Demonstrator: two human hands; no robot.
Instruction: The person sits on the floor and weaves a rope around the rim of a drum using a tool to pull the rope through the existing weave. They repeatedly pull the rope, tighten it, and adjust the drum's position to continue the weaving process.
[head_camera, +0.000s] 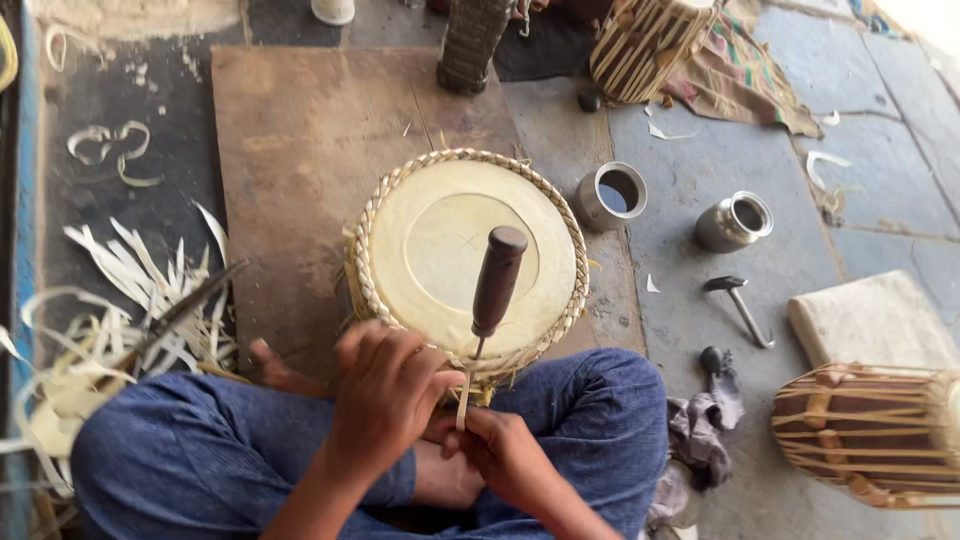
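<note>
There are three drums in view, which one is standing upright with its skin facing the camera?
The drum between the person's knees, with the braided rim and a wooden-handled tool stuck in its edge. The drum at right lies on its side; the top one is tilted.

Head-worn view, steeply down, close overhead.

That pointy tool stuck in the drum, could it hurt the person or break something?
Maybe. The tool stands wedged in the braided rim of the drum, right above the left hand and right hand. If it slips, its tip could jab a finger or scratch the pale drum skin. The right hand pinches a thin strip; a hard tug might snap it.
</note>
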